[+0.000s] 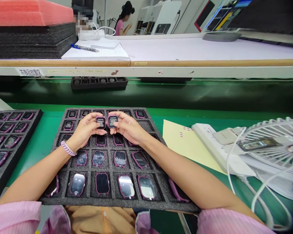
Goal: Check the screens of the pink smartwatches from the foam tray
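My left hand (88,130) grips a small purple-framed smartwatch (101,122) between thumb and fingers, its lit screen full of white text. Beside it, my right hand (127,127) pinches a second smartwatch (113,121) of the same kind, also lit with text. Both are held side by side above a black foam tray (89,182). More purple-framed watch bodies, such as a dark-screened one (102,183), lie face up in the tray's compartments. Several in the far rows show lit text. My forearms hide parts of the tray's sides.
Another foam tray (35,123) of watches lies at the left. To the right are a yellow paper sheet (188,146), a white power strip (210,146) and a white fan (280,143) with cables. A shelf (175,48) crosses ahead, bearing a notebook (107,54) and stacked foam (31,35).
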`<state>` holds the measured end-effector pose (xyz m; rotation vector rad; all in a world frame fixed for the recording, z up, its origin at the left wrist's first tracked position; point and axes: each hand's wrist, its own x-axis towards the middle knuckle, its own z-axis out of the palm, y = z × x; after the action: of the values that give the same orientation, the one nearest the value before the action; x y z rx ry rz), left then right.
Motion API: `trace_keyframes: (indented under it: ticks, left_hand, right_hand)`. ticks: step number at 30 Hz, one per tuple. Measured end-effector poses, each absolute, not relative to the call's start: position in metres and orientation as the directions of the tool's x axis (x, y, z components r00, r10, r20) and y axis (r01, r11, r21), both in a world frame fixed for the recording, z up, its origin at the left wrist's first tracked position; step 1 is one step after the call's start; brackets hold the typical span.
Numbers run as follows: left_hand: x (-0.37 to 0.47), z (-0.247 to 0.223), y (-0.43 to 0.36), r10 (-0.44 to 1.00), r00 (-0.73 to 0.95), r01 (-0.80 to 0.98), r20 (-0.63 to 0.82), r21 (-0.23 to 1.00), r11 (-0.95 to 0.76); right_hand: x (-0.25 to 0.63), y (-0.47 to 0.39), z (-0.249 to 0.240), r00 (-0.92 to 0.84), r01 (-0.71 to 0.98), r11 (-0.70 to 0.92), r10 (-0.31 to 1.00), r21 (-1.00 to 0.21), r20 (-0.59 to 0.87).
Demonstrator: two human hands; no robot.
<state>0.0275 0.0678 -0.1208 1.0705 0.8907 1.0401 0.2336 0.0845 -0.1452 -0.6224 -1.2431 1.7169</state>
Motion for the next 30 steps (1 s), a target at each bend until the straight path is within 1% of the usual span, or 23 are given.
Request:
trace_keyframes:
  ticks: [5, 12, 24, 30]
  left_hand:
    - [0.0285, -0.1226, 0.0685, 0.954, 0.293, -0.22, -0.07, 0.966, 0.139]
    - [0.0276, -0.1248, 0.0702, 0.957, 0.286, -0.236, -0.049, 0.964, 0.12]
    - [0.0273, -0.1253, 0.0688, 0.958, 0.283, -0.192, -0.047, 0.976, 0.105]
    - [0.0278, -0.1233, 0.0686, 0.959, 0.278, -0.24, -0.062, 0.962, 0.132]
  right_hand:
    - [0.2342, 0.0857, -0.1464, -0.459, -0.332, -0.067, 0.883, -0.941, 0.099]
    - [0.2339, 0.0839, -0.1439, -0.479, -0.36, -0.059, 0.868, -0.931, 0.13]
    - [0.2337, 0.0829, -0.1429, -0.491, -0.33, -0.042, 0.861, -0.943, 0.134]
    - [0.2343, 0.0845, -0.1453, -0.495, -0.36, -0.075, 0.86, -0.93, 0.122]
